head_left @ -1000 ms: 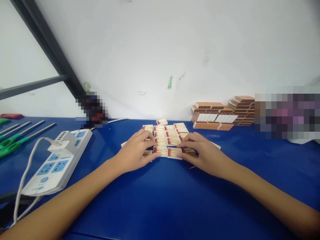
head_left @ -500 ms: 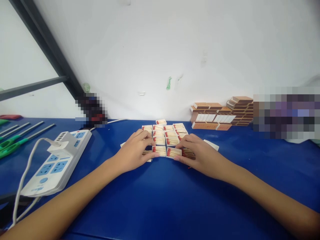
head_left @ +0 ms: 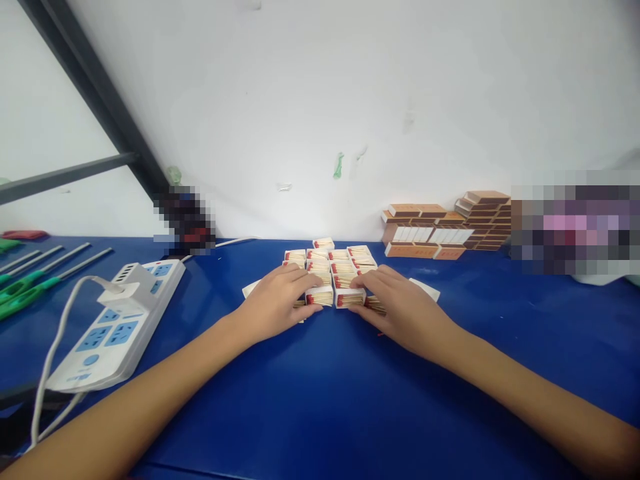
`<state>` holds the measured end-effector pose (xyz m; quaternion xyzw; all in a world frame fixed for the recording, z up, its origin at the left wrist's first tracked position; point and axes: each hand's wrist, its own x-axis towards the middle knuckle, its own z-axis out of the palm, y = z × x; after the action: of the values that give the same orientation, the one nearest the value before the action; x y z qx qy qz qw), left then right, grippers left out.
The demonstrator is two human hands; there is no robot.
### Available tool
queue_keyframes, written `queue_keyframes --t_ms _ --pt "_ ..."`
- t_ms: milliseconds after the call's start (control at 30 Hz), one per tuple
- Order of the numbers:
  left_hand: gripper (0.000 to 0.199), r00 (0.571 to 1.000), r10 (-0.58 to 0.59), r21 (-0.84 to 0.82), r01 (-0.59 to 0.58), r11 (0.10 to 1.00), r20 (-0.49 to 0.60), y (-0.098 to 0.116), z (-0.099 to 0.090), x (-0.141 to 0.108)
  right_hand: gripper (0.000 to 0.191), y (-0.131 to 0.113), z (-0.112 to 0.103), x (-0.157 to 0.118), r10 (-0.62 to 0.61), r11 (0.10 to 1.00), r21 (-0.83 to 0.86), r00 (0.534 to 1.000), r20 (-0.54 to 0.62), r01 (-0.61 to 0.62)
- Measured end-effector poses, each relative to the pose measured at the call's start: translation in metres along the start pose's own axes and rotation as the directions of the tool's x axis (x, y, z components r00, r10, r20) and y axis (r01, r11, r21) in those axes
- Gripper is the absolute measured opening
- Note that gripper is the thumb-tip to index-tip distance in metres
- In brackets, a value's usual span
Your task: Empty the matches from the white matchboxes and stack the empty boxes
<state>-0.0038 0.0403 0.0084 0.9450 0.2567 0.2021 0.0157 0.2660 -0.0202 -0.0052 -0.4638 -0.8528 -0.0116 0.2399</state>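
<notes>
Several open matchbox trays [head_left: 341,268] filled with red-tipped matches stand in rows at the middle of the blue table. My left hand [head_left: 280,300] pinches the front tray left of centre [head_left: 320,296], thumb low and fingers at its top. Beside it, my right hand [head_left: 400,303] has thumb and fingers on the front tray right of centre [head_left: 350,298]. Both of these trays are tipped up, with their match-filled openings facing me. More matches show partly beneath each palm.
Stacked brown matchboxes [head_left: 425,250] stand against the wall at the back right. A white power strip [head_left: 107,333] with cables lies at the left, near green-handled tools [head_left: 30,293]. White pieces [head_left: 425,289] lie beyond my hands.
The two front trays have tipped up from lying flatter, and their white upper edges now show. My left fingers have shifted slightly right over their tray.
</notes>
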Motion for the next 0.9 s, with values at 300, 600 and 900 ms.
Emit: queue_keyframes --t_ms 300,600,900 --pt "0.033 0.995 0.092 -0.108 -0.087 0.99 0.04 0.006 -0.005 -0.004 0.024 -0.008 -0.013 -0.006 -0.064 0.997 0.046 0.995 0.074 0.061" --pt "0.031 0.994 0.034 -0.13 -0.02 0.991 0.107 0.014 -0.009 -0.006 0.02 -0.006 -0.011 -0.009 0.014 0.989 0.145 0.987 0.159 -0.037" --pt "0.038 0.995 -0.069 -0.253 0.086 0.964 0.074 0.011 -0.011 -0.006 0.024 0.0 -0.012 -0.006 0.058 0.981 0.181 0.997 0.05 -0.066"
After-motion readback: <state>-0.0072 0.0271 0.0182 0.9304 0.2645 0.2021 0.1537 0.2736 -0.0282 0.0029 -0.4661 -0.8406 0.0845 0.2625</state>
